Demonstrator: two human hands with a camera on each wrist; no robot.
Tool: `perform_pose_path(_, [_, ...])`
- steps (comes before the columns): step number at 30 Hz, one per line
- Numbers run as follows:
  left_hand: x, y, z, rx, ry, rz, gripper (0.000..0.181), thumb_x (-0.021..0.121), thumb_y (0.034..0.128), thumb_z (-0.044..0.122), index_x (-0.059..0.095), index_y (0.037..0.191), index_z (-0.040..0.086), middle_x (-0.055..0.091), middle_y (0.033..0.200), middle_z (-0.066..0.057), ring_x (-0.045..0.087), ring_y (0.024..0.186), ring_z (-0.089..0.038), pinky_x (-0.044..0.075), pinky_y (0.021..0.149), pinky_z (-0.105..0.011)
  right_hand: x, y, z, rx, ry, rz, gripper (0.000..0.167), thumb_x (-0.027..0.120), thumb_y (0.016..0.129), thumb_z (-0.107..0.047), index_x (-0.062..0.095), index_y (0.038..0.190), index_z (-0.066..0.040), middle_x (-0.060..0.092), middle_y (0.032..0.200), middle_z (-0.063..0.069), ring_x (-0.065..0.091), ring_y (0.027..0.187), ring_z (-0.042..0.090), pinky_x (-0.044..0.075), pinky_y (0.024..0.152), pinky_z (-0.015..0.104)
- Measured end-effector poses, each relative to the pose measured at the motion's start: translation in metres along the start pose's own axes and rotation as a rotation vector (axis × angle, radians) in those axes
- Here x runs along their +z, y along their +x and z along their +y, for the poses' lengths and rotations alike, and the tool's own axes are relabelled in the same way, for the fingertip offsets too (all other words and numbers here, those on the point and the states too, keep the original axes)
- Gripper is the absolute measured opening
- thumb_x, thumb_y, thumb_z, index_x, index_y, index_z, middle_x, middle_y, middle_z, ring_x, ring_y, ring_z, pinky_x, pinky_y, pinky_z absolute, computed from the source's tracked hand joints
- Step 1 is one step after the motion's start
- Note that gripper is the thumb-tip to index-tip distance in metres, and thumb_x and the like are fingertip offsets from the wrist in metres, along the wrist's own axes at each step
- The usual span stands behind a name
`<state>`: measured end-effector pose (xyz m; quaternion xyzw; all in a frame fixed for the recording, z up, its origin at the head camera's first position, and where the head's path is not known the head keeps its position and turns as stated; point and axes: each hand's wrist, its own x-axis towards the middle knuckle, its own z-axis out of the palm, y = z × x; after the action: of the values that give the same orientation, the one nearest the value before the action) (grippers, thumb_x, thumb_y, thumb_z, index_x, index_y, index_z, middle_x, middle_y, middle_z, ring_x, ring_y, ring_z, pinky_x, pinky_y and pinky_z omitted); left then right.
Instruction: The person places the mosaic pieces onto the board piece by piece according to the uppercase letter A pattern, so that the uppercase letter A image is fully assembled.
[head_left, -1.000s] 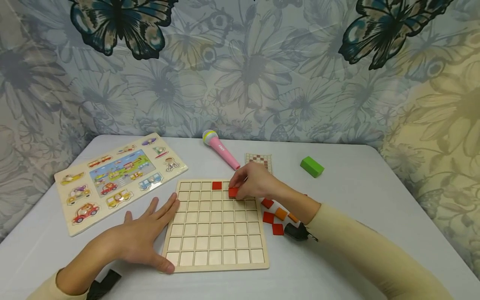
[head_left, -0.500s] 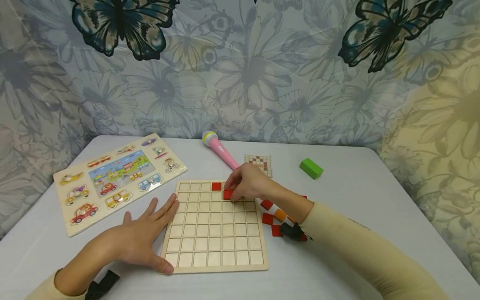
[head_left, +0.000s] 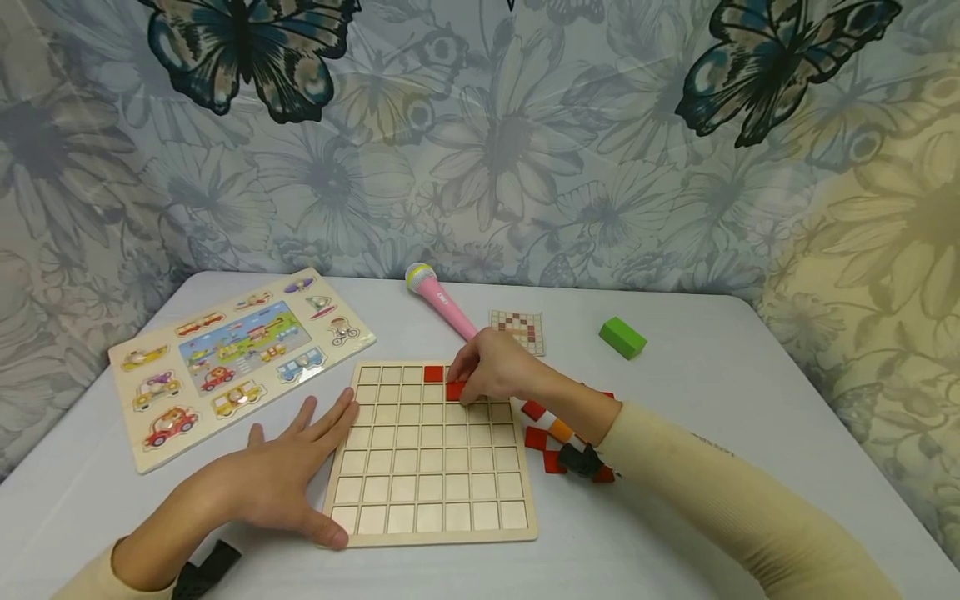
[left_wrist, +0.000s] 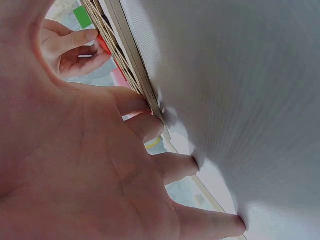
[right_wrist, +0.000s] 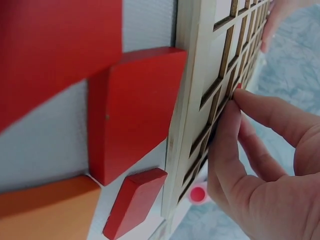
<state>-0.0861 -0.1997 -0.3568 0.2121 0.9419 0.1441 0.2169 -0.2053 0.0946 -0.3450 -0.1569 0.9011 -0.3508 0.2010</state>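
A pale wooden grid board (head_left: 431,537) lies in front of me in the head view. One red square tile (head_left: 433,374) sits in a cell of its far row. My right hand (head_left: 501,367) pinches another red tile (head_left: 454,391) at a second-row cell, just right of and nearer than the first; whether it is fully seated I cannot tell. My left hand (head_left: 288,475) lies spread on the table, fingertips and thumb touching the board's left edge. In the left wrist view its straight fingers (left_wrist: 175,167) reach along that edge.
Several red and orange tiles (head_left: 536,438) lie right of the board, partly under my right forearm. Behind it are a pattern card (head_left: 528,329) and a pink toy microphone (head_left: 442,305). A green block (head_left: 622,337) stands back right; a vehicle picture puzzle (head_left: 243,346) lies left.
My right hand has shifted slightly left with the red tile, from beside the second-row cell to over it. Over the last half second it barely moves. My left hand stays in place.
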Motion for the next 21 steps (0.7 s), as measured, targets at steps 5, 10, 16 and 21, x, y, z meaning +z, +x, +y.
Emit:
perform_pose_path(5, [0.0003,-0.0001,0.0003,-0.003,-0.003,-0.002,0.151,0.078,0.0583,0.086,0.007,0.169,0.011,-0.003,0.177,-0.010,0.003,0.155,-0.061,0.006,0.089,-0.099,0.0010,0.0010,-0.0005,-0.010,-0.023,-0.005,0.023,0.090,0.072,0.003,0.081,0.087,-0.011,0.073,0.080,-0.001,0.064,0.080,0.014,0.053,0.070,0.024])
perform_pose_path(10, [0.0002,0.0003,0.0007,-0.008,-0.004,-0.001,0.152,0.079,0.0577,0.086,0.007,0.169,0.011,-0.003,0.177,-0.010,0.003,0.155,-0.060,0.005,0.089,-0.098,0.0008,0.0011,-0.0016,-0.012,-0.020,-0.011,0.023,0.090,0.072,0.004,0.081,0.087,-0.011,0.072,0.079,-0.001,0.063,0.079,0.014,0.053,0.069,0.024])
perform_pose_path(16, [0.0001,0.0003,0.0006,-0.005,0.001,0.002,0.152,0.079,0.0575,0.086,0.007,0.169,0.011,-0.003,0.177,-0.010,0.004,0.155,-0.060,0.006,0.090,-0.098,0.0010,0.0016,-0.0015,-0.012,-0.019,-0.014,0.024,0.089,0.071,0.005,0.081,0.088,-0.011,0.072,0.080,0.000,0.063,0.080,0.014,0.053,0.070,0.023])
perform_pose_path(21, [0.0001,-0.0001,0.0004,-0.003,0.001,0.004,0.152,0.079,0.0577,0.086,0.006,0.169,0.011,-0.003,0.177,-0.011,0.004,0.155,-0.060,0.006,0.089,-0.098,0.0012,0.0020,-0.0006,-0.021,-0.014,-0.014,0.024,0.089,0.072,0.005,0.081,0.088,-0.011,0.073,0.081,0.001,0.063,0.080,0.014,0.053,0.070,0.023])
